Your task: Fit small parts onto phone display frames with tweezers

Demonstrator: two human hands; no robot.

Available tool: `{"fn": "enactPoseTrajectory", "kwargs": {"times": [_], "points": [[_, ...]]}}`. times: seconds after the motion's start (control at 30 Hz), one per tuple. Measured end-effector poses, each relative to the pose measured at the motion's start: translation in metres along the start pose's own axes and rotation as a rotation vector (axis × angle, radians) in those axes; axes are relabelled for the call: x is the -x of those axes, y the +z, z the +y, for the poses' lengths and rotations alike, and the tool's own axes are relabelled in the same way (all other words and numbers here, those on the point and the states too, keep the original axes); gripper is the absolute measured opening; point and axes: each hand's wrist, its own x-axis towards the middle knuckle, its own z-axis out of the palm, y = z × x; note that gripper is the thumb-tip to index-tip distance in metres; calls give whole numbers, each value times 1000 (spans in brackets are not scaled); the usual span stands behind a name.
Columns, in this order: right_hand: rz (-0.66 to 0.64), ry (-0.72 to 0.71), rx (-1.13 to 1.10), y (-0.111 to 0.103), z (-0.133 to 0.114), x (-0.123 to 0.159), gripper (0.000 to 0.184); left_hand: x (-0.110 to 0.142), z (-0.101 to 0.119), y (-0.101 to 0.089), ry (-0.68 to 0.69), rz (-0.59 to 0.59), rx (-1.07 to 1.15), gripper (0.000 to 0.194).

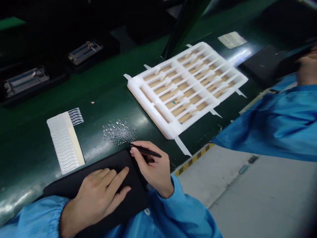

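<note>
In the head view, the right hand [154, 168] pinches black tweezers [146, 150]. Their tip points to 11 o'clock, just short of a long, loose pile of tiny metal bits [119, 131]. This hand is nearer. The left hand [96, 198] lies open and flat on a black pad [133, 195]. A white foam tray [148, 112] sits at 1 o'clock.

Slim black tool [148, 151], held in the right hand's fingers [141, 144]: middle hidden by those fingers, exact kind undeterminable. Metal bits [119, 131], just beyond the fingertips: too small to tell shape. Black pad [131, 185], beneath the left hand's fingers [116, 177]: partly covered. Blue-sleeved co-worker [277, 122], well right of the fingers: cut off by the edge, blurred.
</note>
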Motion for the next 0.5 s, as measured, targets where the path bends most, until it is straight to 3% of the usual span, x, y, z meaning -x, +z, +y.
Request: {"fn": "enactPoseTrajectory", "kwargs": {"times": [0.5], "points": [[-101, -4, -63, -5, 2, -4, 12, -1, 0, -1, 3, -6, 9, 36]]}}
